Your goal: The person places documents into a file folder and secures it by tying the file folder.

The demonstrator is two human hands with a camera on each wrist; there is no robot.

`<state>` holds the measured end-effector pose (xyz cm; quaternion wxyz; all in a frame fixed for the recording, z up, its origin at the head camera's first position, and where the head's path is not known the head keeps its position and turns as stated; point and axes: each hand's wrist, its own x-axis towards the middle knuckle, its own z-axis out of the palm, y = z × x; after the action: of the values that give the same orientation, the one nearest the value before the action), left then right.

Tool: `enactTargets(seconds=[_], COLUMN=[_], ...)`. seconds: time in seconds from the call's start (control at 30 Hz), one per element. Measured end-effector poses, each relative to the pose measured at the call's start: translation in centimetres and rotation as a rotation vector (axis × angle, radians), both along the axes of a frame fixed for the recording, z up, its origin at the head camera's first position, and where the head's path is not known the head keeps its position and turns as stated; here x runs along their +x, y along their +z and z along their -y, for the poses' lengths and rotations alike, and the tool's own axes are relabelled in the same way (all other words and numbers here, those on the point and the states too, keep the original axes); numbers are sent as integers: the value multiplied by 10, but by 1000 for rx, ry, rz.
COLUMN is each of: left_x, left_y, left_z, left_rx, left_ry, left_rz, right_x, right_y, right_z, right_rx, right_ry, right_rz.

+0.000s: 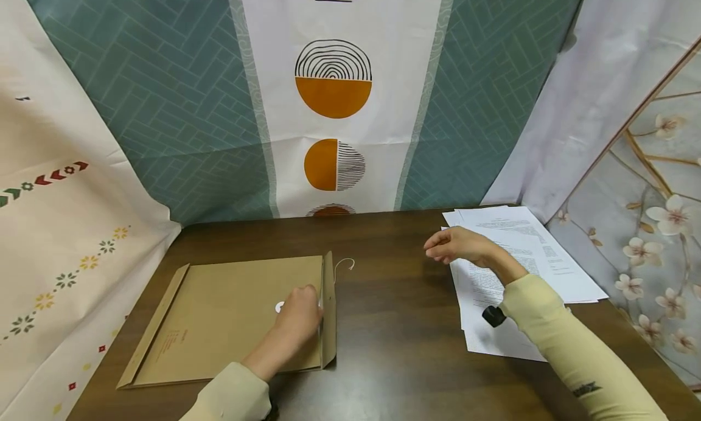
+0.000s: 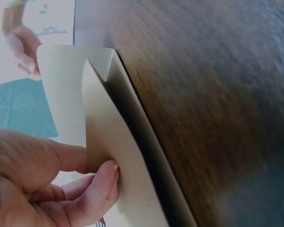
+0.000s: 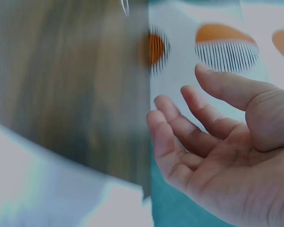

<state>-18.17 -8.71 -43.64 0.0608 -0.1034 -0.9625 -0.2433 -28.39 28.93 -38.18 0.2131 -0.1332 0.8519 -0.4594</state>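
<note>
A brown kraft paper document envelope [image 1: 235, 311] lies on the left part of the table, its flap [image 1: 328, 314] folded out on the right side. My left hand [image 1: 298, 317] pinches the edge of the envelope's front panel between thumb and fingers. In the left wrist view this panel [image 2: 118, 142] is lifted, and a dark gap shows behind it. A white string [image 1: 345, 263] sticks out past the flap. My right hand [image 1: 462, 244] hovers by the left edge of the printed papers [image 1: 504, 257], fingers loosely bent and holding nothing, as the right wrist view confirms.
The papers lie in an uneven, overlapping pile at the table's right. A dark wooden table [image 1: 394, 311] runs between envelope and papers. Patterned cloths hang behind and at both sides, with a green and white one [image 1: 339, 129] at the back.
</note>
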Motion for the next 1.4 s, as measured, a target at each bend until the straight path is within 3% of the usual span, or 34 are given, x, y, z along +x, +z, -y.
enactTargets(seconds=[0.3,0.53,0.63,0.9,1.13,1.4], left_x=[1,2,3,5,6,6], left_y=[-4,-4,-4,-4,-6,-8], left_z=[-4,-6,-6,-7,-9,-7], left_rx=[-2,-30,-31,-33,-47,-53], left_ry=[4,24,22,22,33,31], left_rz=[-4,6,8,14,-30,-27], right_x=[-15,-32,-37,-46,-44,-45], right_y=[15,5,-4,-23,-24,-27], right_z=[-78,-125,-139,-150,-146,-146], right_rx=[233,582,669,670,686,713], right_ry=[-79,-71,-69,-78,-52,-54], right_rz=[-133,-266,-286,-257,-165,-169])
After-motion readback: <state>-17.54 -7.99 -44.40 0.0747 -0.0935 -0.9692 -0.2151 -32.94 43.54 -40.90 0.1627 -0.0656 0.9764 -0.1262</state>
